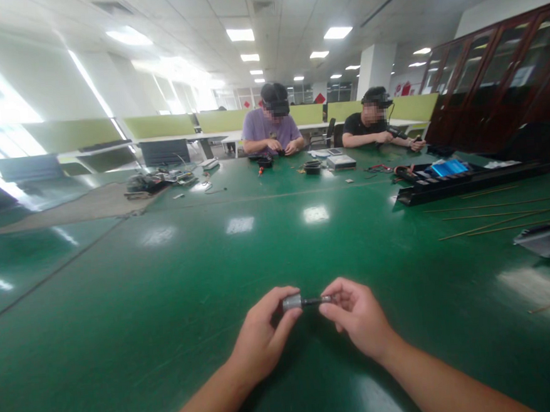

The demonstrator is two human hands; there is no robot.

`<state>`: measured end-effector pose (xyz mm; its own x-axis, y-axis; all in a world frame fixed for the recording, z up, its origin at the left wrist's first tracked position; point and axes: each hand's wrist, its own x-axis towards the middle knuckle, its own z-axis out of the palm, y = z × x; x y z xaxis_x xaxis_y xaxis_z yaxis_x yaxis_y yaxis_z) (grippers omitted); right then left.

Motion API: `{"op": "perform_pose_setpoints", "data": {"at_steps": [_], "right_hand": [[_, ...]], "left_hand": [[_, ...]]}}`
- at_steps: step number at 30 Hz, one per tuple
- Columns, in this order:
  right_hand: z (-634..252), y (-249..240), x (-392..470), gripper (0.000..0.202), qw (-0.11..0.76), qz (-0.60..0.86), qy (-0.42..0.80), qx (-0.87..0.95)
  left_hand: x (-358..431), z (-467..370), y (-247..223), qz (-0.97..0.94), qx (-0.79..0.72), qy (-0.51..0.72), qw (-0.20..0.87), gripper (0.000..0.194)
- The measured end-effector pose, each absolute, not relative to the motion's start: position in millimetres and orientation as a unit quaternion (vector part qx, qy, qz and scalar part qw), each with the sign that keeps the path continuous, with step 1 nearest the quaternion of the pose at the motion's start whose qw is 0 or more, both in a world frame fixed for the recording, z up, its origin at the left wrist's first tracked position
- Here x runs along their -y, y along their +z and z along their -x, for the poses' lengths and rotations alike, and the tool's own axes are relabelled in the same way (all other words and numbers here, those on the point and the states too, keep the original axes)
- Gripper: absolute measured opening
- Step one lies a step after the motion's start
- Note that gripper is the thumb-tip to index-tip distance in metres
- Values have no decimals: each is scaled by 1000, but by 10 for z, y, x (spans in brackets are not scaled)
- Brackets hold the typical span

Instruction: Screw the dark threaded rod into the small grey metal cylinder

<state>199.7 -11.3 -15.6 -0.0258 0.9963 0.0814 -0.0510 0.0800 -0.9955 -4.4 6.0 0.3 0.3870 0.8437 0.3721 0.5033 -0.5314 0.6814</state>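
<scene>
A short grey metal cylinder with a thin dark shaft lies sideways between my two hands, above the green tabletop. My left hand pinches the thick grey cylinder end between thumb and fingers. At the other end, my right hand grips the shaft's silvery tip with thumb and index finger, its other fingers curled behind. The exact kind of the piece is too small to make out. Fingertips partly cover both of its ends.
Two people sit across the table, one in a purple shirt, one in black. To the right lie a long black channel, a blue packet and several thin rods. Cables and parts are heaped far left.
</scene>
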Motion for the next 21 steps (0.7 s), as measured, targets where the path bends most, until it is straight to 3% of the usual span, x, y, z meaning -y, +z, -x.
{"op": "perform_pose_setpoints", "data": {"at_steps": [21], "right_hand": [[-2011, -163, 115, 19, 531, 456, 505, 505]], "left_hand": [[-49, 47, 12, -791, -433, 360, 241, 26]]}}
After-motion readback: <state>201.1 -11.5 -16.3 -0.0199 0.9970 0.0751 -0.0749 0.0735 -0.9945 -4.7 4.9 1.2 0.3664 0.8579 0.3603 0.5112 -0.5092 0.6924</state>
